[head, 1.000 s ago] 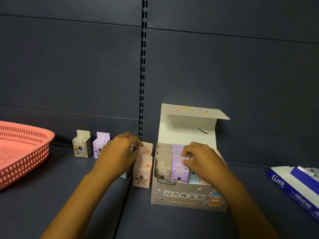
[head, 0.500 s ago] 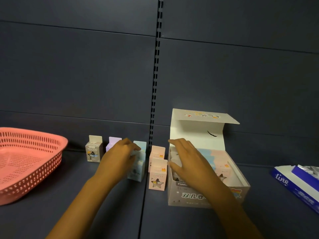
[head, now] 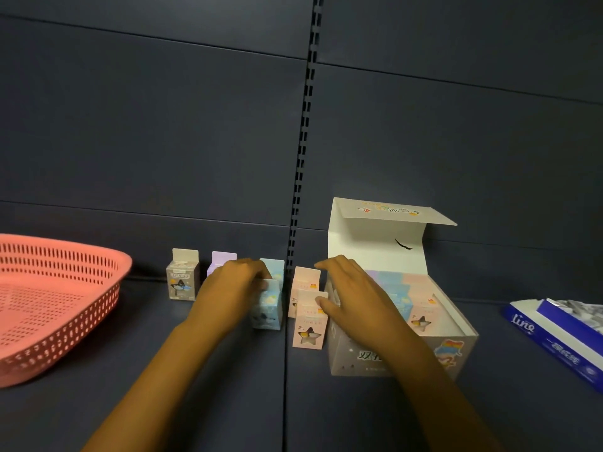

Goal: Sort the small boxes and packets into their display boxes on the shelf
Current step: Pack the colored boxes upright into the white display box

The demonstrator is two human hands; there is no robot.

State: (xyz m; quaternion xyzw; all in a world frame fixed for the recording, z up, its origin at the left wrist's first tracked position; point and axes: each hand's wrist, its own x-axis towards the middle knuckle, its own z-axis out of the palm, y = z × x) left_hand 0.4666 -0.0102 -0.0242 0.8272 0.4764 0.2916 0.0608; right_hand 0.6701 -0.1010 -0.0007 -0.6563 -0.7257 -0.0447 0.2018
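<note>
Blue box (head: 269,308) gripped by left hand (head: 233,288); right hand (head: 352,298) open, fingers spread, over display box (head: 424,350).

A grey display box (head: 398,360) stands on the shelf with its lid flipped up, holding upright blue and pink small boxes (head: 421,316). Left of it stand two pink boxes (head: 308,331), two pale blue boxes (head: 269,309), a lilac box (head: 222,261) and, farthest left, a grey box (head: 182,278).

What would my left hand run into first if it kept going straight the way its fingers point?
Probably the blue box that the left hand already touches; straight beyond it stands a second blue box, though depth is hard to judge.
</note>
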